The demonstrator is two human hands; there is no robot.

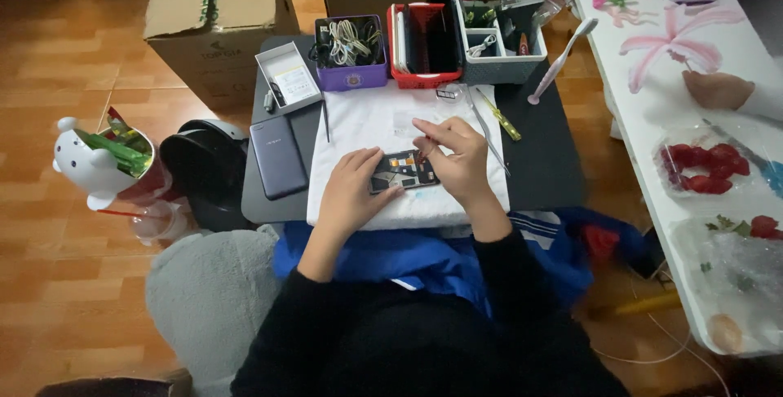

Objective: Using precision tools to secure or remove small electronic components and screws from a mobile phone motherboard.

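An opened phone (403, 170) with its circuitry showing lies on a white cloth (367, 124) spread over a small dark table (542, 160). My left hand (351, 189) rests flat on the phone's left end and steadies it. My right hand (453, 152) hovers over the phone's right part, fingers pinched on a thin tool with a reddish tip (422, 152) that points down at the phone. Metal tweezers (488, 132) and a yellow-green tool (502, 119) lie on the cloth just right of that hand.
A grey phone back cover (277, 156) lies at the table's left. Behind stand a white box (287, 77), a purple bin of cables (351, 53), a red basket (422, 44) and a grey organiser (499, 34). A white table with strawberries (705, 168) stands right, with another person's hand (718, 89) on it.
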